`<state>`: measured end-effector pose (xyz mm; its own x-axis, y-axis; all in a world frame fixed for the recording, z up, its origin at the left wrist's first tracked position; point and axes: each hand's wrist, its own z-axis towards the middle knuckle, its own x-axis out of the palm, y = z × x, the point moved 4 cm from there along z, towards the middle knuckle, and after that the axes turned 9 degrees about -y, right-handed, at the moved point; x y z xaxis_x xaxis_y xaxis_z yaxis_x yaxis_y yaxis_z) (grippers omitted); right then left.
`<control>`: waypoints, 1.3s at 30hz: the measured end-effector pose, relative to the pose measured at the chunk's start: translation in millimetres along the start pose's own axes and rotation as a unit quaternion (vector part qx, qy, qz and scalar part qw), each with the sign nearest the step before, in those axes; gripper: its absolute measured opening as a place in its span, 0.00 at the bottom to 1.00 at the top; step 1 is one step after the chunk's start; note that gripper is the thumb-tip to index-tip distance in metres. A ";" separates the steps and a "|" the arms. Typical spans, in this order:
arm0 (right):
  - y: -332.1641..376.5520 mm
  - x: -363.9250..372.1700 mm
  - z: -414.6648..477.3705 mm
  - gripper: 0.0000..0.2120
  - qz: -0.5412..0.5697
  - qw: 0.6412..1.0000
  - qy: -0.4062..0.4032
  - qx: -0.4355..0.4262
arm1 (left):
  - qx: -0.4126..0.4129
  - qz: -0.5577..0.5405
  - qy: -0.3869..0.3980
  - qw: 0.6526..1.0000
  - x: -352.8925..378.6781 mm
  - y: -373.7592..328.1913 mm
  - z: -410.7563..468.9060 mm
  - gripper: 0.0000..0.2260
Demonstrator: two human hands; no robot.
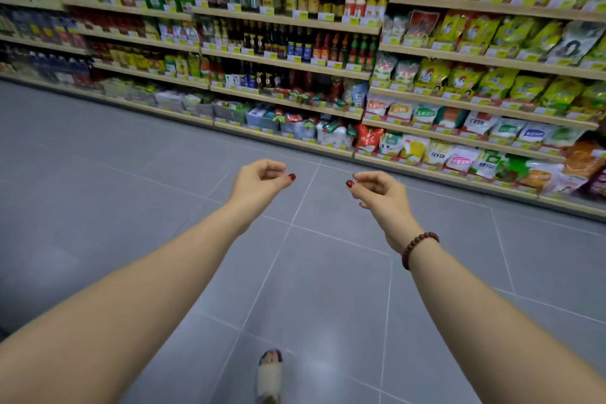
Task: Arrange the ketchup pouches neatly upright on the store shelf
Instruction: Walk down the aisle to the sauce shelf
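- Currently your left hand and right hand hang apart over the grey floor, fingers loosely curled, holding nothing.
- Yellow price tags line the shelf edges; their writing is too blurred to read.
- Ketchup pouches, red with green tops, lie tumbled on a low shelf, well apart from your hands.

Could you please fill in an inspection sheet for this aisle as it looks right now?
Surface: grey tiled floor; shelf edges carry yellow price tags.
Job's things: red ketchup pouches on a low shelf, seemingly tilted, blurred.
Clutter: nothing seen.
Hands: left hand and right hand loosely curled, empty, over the floor.
Cables: nothing seen.
Surroundings: bottles above the pouches; bagged goods to the right; bead bracelet on right wrist.
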<state>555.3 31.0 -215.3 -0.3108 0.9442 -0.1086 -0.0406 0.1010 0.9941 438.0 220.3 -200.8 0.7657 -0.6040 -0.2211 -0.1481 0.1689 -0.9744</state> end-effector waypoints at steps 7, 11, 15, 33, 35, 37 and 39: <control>-0.3 43.5 134.7 0.08 -0.011 1.000 -0.012 -0.005 | 0.017 -0.026 0.012 0.999 42.1 -4.3 139.6 0.11; 6.8 67.5 216.9 0.06 -0.018 1.000 -0.010 0.001 | 0.001 -0.017 -0.002 1.000 54.3 1.3 227.6 0.09; 8.2 78.6 289.4 0.06 -0.014 1.000 -0.015 0.004 | -0.018 -0.014 -0.007 1.000 81.1 5.3 298.2 0.08; 1.3 117.4 675.1 0.06 -0.041 0.999 0.035 0.007 | -0.043 -0.030 -0.064 0.997 246.7 -3.6 609.6 0.08; -0.4 127.9 707.4 0.06 -0.041 0.998 0.041 0.009 | -0.053 -0.026 -0.063 0.996 258.2 1.0 640.0 0.08; -3.8 140.3 737.5 0.06 -0.044 0.998 0.045 0.009 | -0.059 -0.026 -0.064 0.996 268.3 5.3 673.3 0.07; -9.7 153.7 767.7 0.07 -0.046 0.998 0.046 0.012 | -0.058 -0.024 -0.060 0.996 278.7 8.9 709.2 0.07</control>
<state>1237.0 415.7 -236.3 -0.3922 0.8983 -0.1981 -0.0506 0.1939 0.9797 1094.0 605.8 -242.8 0.8420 -0.5102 -0.1755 -0.1767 0.0466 -0.9832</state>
